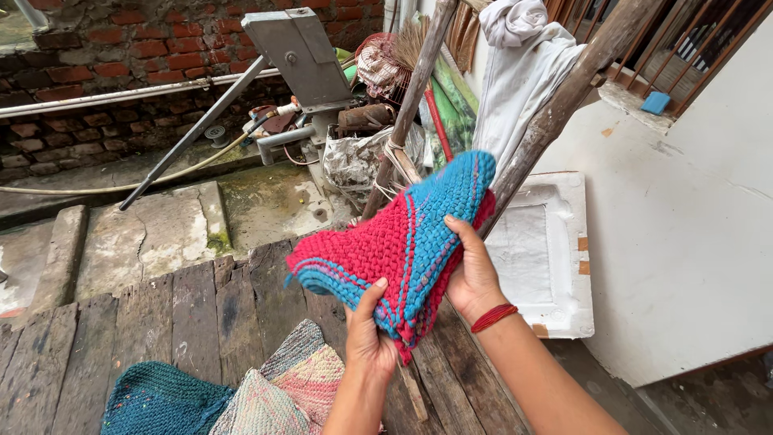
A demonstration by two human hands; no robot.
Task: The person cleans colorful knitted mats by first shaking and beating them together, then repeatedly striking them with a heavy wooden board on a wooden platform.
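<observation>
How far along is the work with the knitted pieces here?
One red and blue knitted mat is up in both hands, left hand and right hand, folded over. Three more knitted pieces, teal, pale and pink-checked, lie on the wooden planks.

Soft, even daylight, faint shadows; sharp focus throughout (slight wide-angle bending at the edges).

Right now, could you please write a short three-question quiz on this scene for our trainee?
1. True or false: both hands hold the red and blue knitted mat.
2. Which wrist wears the red thread band?
3. The teal knitted mat lies on: A) wooden planks, B) white foam tray, C) grey metal box.

Key: 1 true; left hand and right hand both have a grip. 2 right. 3 A.
</observation>
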